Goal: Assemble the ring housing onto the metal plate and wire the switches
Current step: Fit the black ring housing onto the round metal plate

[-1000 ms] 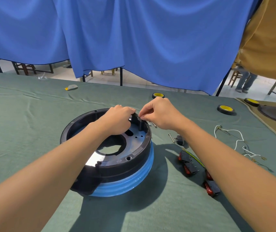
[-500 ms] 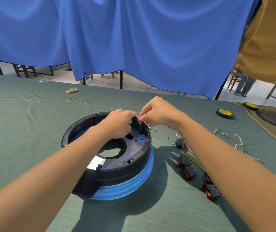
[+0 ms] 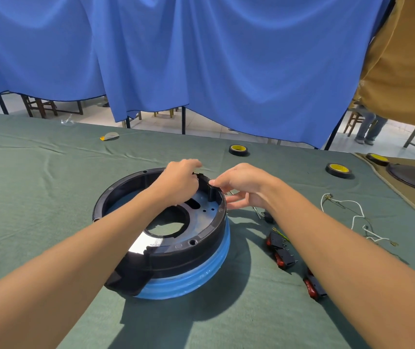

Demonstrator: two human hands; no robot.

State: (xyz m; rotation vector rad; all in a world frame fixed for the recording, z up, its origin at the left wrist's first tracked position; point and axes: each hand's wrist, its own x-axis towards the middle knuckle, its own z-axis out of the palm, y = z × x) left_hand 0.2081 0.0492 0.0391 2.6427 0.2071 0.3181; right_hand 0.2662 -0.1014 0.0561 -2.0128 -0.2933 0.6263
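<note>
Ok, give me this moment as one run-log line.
left hand grips ring housing far rim | right hand pinches same rim | switches loose on cloth | white wire loose

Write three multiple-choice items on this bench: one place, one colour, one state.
1. Where does the loose white wire lie? A) right of the black plastic ring housing B) inside it C) left of it
2. What colour is the ribbed band under the housing? A) yellow B) blue C) red
3. What is the right hand doing? A) resting flat B) lifting tape C) pinching the small black part on the housing's far rim
Key: 1A, it trails over the green cloth right of the housing; 2B, blue shows below the black wall; 3C, thumb and forefinger close on the part.
</note>
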